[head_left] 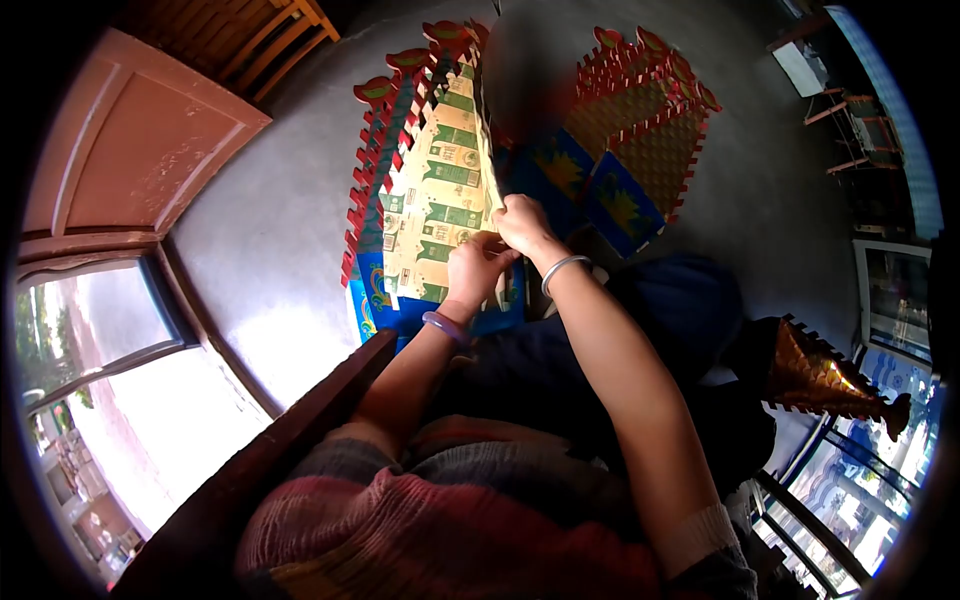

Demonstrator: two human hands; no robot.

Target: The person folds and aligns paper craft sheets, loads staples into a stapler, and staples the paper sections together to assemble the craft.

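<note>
- Head view: printed panel [440, 205] lies in front of the torso, tan and green face showing; its near end is by the lap, just above the blue section [405, 318].
- Long axis runs away from the body, roughly up the view, narrowing toward the far end. Red toothed trim [366, 190] lies along the left side.
- Key relation: both hands are at the panel's right long edge, down toward the near end. From the fingers, most of the panel lies left and away.
- Right hand [523, 224], silver bangle [563, 268] at the wrist: fingers closed on that edge, gripping it. Forearm comes in from the right, across the near side.
- Left hand [475, 268], purple bangle [446, 326] at the wrist: over the printed face, thumb and fingertips drawn together toward the same edge. Can't tell what's between them.
- Right hand is a bit farther up the edge; left is nearer the body. Fingertips sit close together, so neither hand has a clear reach advantage there, my read.
- Second patterned piece [672, 142] is on the floor [250, 190], right of the panel, apart from both hands.
</note>
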